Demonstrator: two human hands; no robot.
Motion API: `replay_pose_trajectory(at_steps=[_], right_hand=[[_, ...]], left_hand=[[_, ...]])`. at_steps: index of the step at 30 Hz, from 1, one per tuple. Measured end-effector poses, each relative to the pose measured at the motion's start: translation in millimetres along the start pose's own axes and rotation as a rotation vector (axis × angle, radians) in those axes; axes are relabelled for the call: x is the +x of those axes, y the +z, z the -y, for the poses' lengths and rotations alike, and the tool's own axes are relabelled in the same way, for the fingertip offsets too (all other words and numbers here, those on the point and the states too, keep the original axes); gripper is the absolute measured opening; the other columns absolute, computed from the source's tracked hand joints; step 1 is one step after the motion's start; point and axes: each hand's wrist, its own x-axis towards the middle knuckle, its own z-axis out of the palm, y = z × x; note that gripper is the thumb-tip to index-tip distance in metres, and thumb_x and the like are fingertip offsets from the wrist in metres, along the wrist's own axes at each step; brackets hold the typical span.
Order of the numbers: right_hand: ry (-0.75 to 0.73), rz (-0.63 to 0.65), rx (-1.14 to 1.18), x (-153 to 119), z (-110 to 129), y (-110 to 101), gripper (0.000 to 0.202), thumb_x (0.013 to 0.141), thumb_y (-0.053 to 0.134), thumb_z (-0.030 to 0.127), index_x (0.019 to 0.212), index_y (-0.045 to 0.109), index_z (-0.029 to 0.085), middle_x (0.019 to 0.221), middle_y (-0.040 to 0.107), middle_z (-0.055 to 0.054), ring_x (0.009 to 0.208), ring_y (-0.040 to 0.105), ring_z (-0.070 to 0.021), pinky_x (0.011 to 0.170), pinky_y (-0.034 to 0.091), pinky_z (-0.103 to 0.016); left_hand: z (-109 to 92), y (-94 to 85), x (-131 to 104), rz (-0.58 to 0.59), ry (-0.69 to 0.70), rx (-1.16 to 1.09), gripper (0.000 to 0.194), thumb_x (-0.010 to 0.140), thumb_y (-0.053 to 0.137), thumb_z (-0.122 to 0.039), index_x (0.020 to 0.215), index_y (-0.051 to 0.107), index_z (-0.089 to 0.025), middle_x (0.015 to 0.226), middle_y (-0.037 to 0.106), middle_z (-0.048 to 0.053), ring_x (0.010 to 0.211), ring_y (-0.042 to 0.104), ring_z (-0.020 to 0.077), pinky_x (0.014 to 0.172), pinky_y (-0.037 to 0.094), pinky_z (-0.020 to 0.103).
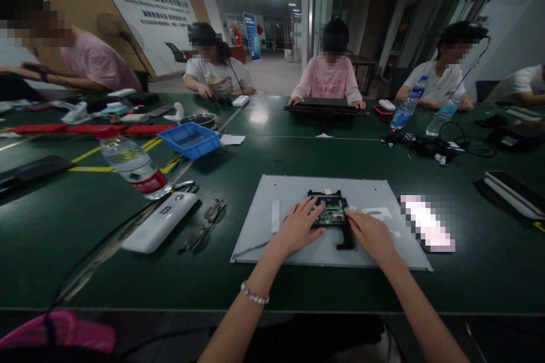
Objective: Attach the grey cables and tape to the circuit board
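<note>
A pale grey flat panel (255, 238) lies on the green table in front of me. On it sits a green circuit board (331, 214) in a black frame (347, 238), whose leg points toward me. My left hand (301, 222) rests with its fingers spread over the board's left side. At the right edge, my right hand (371, 233) has its fingertips pinched together against the board and frame. What lies under those fingertips is hidden. White strips of tape (275, 215) are on the panel.
To the left are a white power bank (162, 222), eyeglasses (203, 226), a tilted water bottle (136, 167) and a blue tray (191, 142). A phone with a bright screen (426, 224) lies right of the panel. Several people sit around the table; one holds a black panel (326, 109).
</note>
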Motion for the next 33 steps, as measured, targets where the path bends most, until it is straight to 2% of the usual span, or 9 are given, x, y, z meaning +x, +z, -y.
replay_pose_trajectory(at_steps=[4,10,14,17,20,24,33], right_hand=[[-0.022,0.025,0.004,-12.7,-2.4,3.9,0.043,0.091,0.034,0.022,0.133,0.042,0.018,0.121,0.06,-0.012,0.102,0.061,-0.0238,0.085,0.049,-0.039],[-0.121,0.058,0.011,-29.5,-6.9,5.9,0.048,0.091,0.034,0.025,0.138,0.035,0.019,0.134,0.049,-0.01,0.123,0.046,-0.0221,0.1,0.041,-0.041],[-0.133,0.016,0.043,-26.6,-8.6,6.4,0.047,0.091,0.032,0.024,0.138,0.036,0.02,0.138,0.045,-0.009,0.126,0.042,-0.0215,0.104,0.038,-0.042],[-0.104,-0.002,0.094,-18.7,-9.1,8.7,0.05,0.09,0.031,0.023,0.14,0.031,0.018,0.142,0.039,-0.009,0.13,0.037,-0.0212,0.106,0.034,-0.043],[-0.071,0.034,0.148,-11.1,-8.1,11.7,0.051,0.09,0.03,0.023,0.141,0.029,0.017,0.141,0.04,-0.01,0.129,0.038,-0.0206,0.106,0.035,-0.043],[-0.076,0.047,0.176,-6.4,-4.6,12.9,0.05,0.089,0.031,0.018,0.138,0.034,0.017,0.138,0.044,-0.011,0.126,0.042,-0.0204,0.105,0.036,-0.043],[-0.081,0.047,0.071,-16.9,-8.2,12.4,0.048,0.089,0.033,0.019,0.137,0.036,0.019,0.133,0.05,-0.01,0.123,0.046,-0.023,0.101,0.04,-0.043]], left_hand=[[0.9,2.0,-1.2,0.0,-0.006,0.014,0.06,0.089,0.045,-0.047,0.142,0.022,-0.027,0.15,0.023,0.006,0.137,0.018,0.0265,0.108,0.021,0.046],[0.9,2.0,-2.1,-0.006,0.001,0.011,0.06,0.088,0.045,-0.047,0.141,0.024,-0.027,0.149,0.024,0.007,0.137,0.018,0.0266,0.108,0.022,0.046],[1.0,2.1,-2.1,-0.012,0.002,0.008,0.06,0.089,0.044,-0.047,0.141,0.024,-0.027,0.149,0.024,0.006,0.137,0.018,0.0266,0.108,0.022,0.046],[1.5,2.4,-1.8,-0.012,0.005,0.013,0.06,0.089,0.044,-0.047,0.141,0.023,-0.027,0.149,0.024,0.006,0.137,0.018,0.0264,0.108,0.021,0.046],[1.9,2.8,-1.4,-0.011,0.002,0.02,0.061,0.089,0.044,-0.047,0.141,0.022,-0.027,0.149,0.024,0.007,0.137,0.018,0.0265,0.108,0.022,0.046],[1.3,2.6,-0.8,-0.008,0.003,0.023,0.06,0.088,0.045,-0.048,0.141,0.024,-0.027,0.148,0.026,0.007,0.137,0.019,0.0265,0.107,0.023,0.046],[0.6,0.2,-1.5,-0.009,0.002,0.023,0.06,0.088,0.045,-0.048,0.141,0.025,-0.027,0.148,0.026,0.006,0.136,0.021,0.0263,0.107,0.023,0.045]])
